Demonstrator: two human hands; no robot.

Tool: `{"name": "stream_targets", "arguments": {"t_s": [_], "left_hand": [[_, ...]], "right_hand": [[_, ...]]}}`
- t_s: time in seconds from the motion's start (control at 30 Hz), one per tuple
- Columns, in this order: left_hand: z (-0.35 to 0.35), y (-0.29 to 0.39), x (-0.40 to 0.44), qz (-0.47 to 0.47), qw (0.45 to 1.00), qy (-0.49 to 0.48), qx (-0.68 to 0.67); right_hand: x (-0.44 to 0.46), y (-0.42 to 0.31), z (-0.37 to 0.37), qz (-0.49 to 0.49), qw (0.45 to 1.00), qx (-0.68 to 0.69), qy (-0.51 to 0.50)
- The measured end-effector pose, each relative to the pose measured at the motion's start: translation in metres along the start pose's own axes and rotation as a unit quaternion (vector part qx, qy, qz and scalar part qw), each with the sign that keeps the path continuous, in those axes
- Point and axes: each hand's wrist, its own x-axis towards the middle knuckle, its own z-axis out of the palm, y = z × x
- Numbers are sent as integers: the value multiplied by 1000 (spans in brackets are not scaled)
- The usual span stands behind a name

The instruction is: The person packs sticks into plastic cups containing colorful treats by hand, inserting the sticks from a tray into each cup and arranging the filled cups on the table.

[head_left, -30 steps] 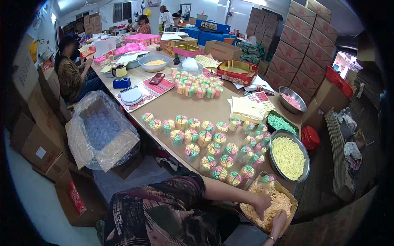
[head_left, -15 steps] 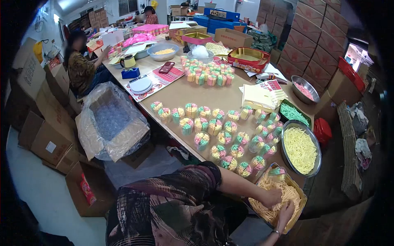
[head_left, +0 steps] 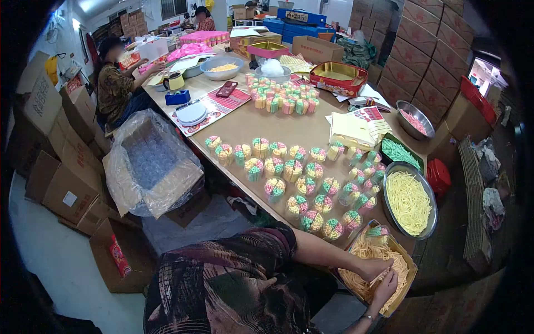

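A tray (head_left: 410,278) at the table's near right corner is heaped with thin pale orange sticks (head_left: 356,281). Over the heap, my left hand (head_left: 375,269) has its fingers closed and pointing right. My right hand (head_left: 385,286), with a band at its wrist, comes from below and meets the left one fingertip to fingertip. Both seem to pinch a few of the sticks, though the fingers mostly cover them. A clear cup (head_left: 378,234) of coloured sticks lies at the tray's far end. Rows of filled cups (head_left: 292,170) with pink, green and yellow sticks stand beside it.
A metal bowl of yellow sticks (head_left: 409,203), a green-stick tray (head_left: 400,153) and a bowl of pink sticks (head_left: 414,122) line the right edge. A plastic-lined box (head_left: 156,161) stands left of the table. Another person (head_left: 119,83) sits at the far left.
My hands have risen slightly out of the stick heap and drawn together at the fingertips. The person at the far left now holds a red and white item higher up.
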Motion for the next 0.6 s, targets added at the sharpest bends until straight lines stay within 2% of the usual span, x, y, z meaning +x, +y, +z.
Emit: {"name": "stream_targets", "arguments": {"t_s": [0.1, 0.23, 0.27, 0.4, 0.43, 0.5, 0.57, 0.6], "left_hand": [[11, -20, 7, 15, 1000, 1, 5], [25, -56, 25, 37, 971, -124, 201], [22, -55, 29, 39, 971, -119, 204], [15, -40, 30, 64, 961, -130, 238], [13, -32, 28, 64, 960, -127, 242], [11, -9, 19, 84, 991, -68, 82], [13, 5, 12, 101, 991, -9, -86], [17, -1, 10, 107, 990, -4, -92]], "right_hand": [[2, -12, -12, 34, 997, -56, -39], [7, -41, -22, 137, 959, -226, -105], [12, -32, -21, 131, 960, -227, -104], [19, 54, -9, 0, 990, -109, 93], [21, 48, -6, -4, 990, -106, 93], [18, 30, 5, -30, 994, -23, 98], [12, 12, 12, -52, 992, 58, 99], [10, 9, 13, -52, 992, 58, 96]]}}
